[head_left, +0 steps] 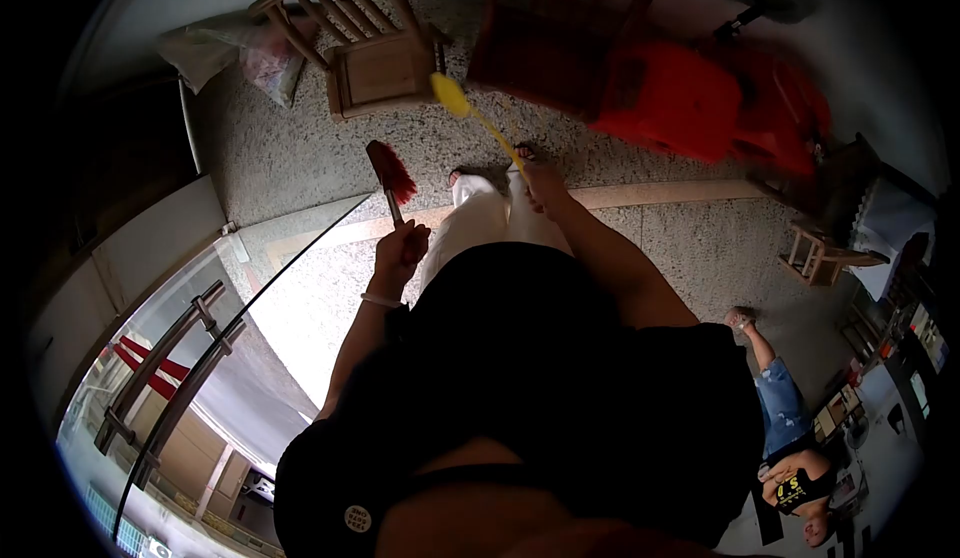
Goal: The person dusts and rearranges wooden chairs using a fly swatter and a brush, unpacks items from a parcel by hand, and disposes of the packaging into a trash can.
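Note:
Gripped by its handle, a brush with red bristles (396, 175) points away from me in my left hand (403, 245), whose fingers are closed around it. A band circles that wrist. My right hand (543, 186) is closed on the thin handle of a yellow fly swatter (453, 96), its oval head reaching forward and left over the speckled floor (400, 38). The two heads are apart, and neither touches anything that I can make out. My feet in white trousers (470, 220) stand between and below the hands.
A wooden chair (380, 70) stands ahead, with plastic bags (270, 63) beside it. Front right are a dark red chair (535, 58) and a red plastic-looking object (670, 98). A glass door with handles (180, 358) is at left. A small stool (820, 256) and a seated person (790, 438) are right.

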`<state>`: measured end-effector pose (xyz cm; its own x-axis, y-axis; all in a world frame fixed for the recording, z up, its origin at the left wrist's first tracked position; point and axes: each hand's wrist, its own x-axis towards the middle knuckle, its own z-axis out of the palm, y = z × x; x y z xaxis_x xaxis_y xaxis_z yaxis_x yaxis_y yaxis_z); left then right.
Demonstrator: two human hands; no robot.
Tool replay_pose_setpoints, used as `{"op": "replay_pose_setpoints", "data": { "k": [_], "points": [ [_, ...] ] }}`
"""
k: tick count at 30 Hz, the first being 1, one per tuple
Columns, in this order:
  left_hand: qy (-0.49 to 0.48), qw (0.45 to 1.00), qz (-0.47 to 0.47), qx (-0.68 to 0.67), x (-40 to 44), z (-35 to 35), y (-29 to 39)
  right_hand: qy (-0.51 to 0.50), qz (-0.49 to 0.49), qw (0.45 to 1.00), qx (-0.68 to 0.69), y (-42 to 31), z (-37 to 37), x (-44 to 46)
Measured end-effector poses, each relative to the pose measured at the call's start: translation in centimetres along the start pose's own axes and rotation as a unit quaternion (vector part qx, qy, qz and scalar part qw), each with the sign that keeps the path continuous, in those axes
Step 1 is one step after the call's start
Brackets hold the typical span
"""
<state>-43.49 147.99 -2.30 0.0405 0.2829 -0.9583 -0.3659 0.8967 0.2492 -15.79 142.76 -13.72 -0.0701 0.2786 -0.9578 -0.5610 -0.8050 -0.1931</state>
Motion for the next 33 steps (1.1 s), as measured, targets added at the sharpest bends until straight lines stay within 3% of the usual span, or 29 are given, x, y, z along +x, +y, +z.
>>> {"op": "replay_pose_setpoints", "data": {
  "k": [6, 7, 9, 13, 14, 17, 21, 24, 27, 29, 33],
  "points": [
    [-0.031, 0.998, -0.047, -0.029, -0.8, 0.2, 1.5, 0.212, -0.053, 0.975, 0.030, 4.9, -2.0, 0.3],
    [-0.109, 0.992, -0.053, -0.029, 0.4, -1.2, 1.5, 0.238, -0.073, 0.967, 0.044, 5.6, -2.4, 0.8],
    [-0.117, 0.991, -0.015, 0.066, 1.3, -3.1, 2.1, 0.289, -0.115, 0.948, 0.068, 5.9, -2.0, 0.9],
    [-0.201, 0.977, -0.047, 0.054, 2.2, -5.0, 4.2, 0.107, -0.108, 0.975, 0.165, 5.7, 2.6, -3.4],
    [-0.146, 0.988, -0.018, 0.037, 1.2, -4.7, 4.5, 0.114, -0.150, 0.980, 0.071, 5.3, 3.8, -5.0],
    [-0.122, 0.992, -0.014, 0.023, 1.4, -5.9, 5.7, 0.128, -0.257, 0.950, -0.121, 6.5, 4.5, -4.2],
    [-0.159, 0.987, 0.015, -0.015, 1.8, -8.3, 6.2, 0.184, -0.353, 0.899, -0.181, 5.8, 5.2, -4.8],
    [-0.159, 0.987, 0.000, -0.031, 2.3, -10.2, 6.5, 0.202, -0.331, 0.883, -0.266, 4.3, 5.7, -7.6],
    [-0.104, 0.994, 0.003, -0.041, 3.0, -11.6, 6.2, 0.215, -0.358, 0.857, -0.302, 6.4, 1.6, -1.7],
    [-0.067, 0.997, -0.005, -0.038, 3.8, -12.1, 6.0, 0.223, -0.308, 0.886, -0.264, 6.7, 1.8, -4.5],
    [-0.018, 0.998, 0.007, -0.057, 6.2, -13.4, 6.1, 0.266, -0.260, 0.879, -0.299, 8.8, -3.4, -1.5]
  ]
}}
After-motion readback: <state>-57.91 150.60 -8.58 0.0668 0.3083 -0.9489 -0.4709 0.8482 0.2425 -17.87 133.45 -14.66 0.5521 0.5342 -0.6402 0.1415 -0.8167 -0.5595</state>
